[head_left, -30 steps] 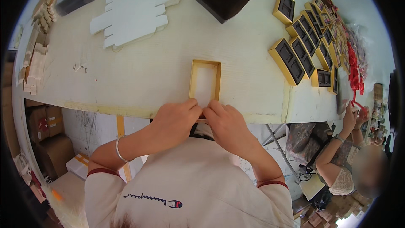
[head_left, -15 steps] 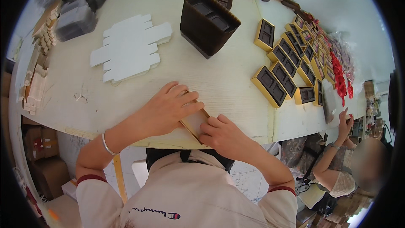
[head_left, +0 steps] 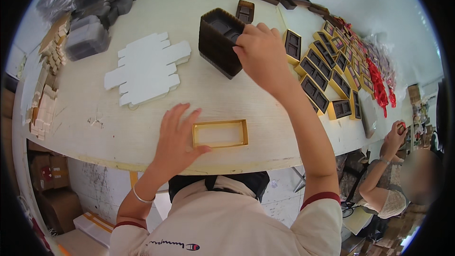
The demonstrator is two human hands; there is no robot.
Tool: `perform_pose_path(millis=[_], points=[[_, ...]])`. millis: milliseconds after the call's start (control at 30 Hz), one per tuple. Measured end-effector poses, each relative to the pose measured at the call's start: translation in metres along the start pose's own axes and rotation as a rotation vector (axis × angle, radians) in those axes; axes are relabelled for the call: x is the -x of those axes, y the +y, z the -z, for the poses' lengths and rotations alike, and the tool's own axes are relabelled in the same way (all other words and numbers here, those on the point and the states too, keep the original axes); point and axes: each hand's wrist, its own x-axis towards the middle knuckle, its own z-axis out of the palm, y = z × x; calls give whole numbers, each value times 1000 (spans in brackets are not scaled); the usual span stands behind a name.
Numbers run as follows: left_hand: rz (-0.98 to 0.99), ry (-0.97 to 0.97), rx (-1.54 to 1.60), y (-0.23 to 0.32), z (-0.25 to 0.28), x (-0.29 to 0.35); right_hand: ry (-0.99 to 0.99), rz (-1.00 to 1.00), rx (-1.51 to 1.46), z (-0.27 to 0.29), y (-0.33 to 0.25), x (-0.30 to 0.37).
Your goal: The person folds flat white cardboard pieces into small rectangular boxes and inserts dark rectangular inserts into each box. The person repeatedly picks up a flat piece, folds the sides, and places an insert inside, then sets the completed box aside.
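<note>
An open gold-edged cardboard box (head_left: pixel 246 132) with a pale inside lies near the table's front edge. My left hand (head_left: pixel 175 137) is at its left end, fingers spread and thumb by the near corner. Farther back stands a tall stack of nested dark brown plastic trays (head_left: pixel 215 52). My right hand (head_left: pixel 265 59) reaches to it, with fingers closed at the right rim of the top tray; the fingertips are partly hidden. A single brown tray (head_left: pixel 245 12) lies just behind the stack.
Flat white die-cut cardboard blanks (head_left: pixel 149 71) lie left of the stack. Several gold boxes with dark inserts (head_left: pixel 314 94) cover the right side, beside red ribbons (head_left: pixel 377 83). Clear plastic pieces (head_left: pixel 86 40) are piled far left. A person (head_left: pixel 386 180) works at right, holding a small item.
My right hand has left the gold box and moved up to the tray stack. My left hand has let go and spread. The box now lies flat on the table, squared to the edge.
</note>
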Motion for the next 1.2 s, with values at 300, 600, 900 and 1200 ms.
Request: perform_pose_path(millis=[300,600,900,1200], points=[[-73,126,129,-7,27,-9,300,-162,-478,31,0,-7],[-493,51,-135,25,56,-13,-502,-822,-1726,74,-35,95],[115,-362,383,18,30,-25,-341,-476,-1032,51,-54,139],[48,-400,231,7,18,-27,-305,-238,-680,24,-60,155]])
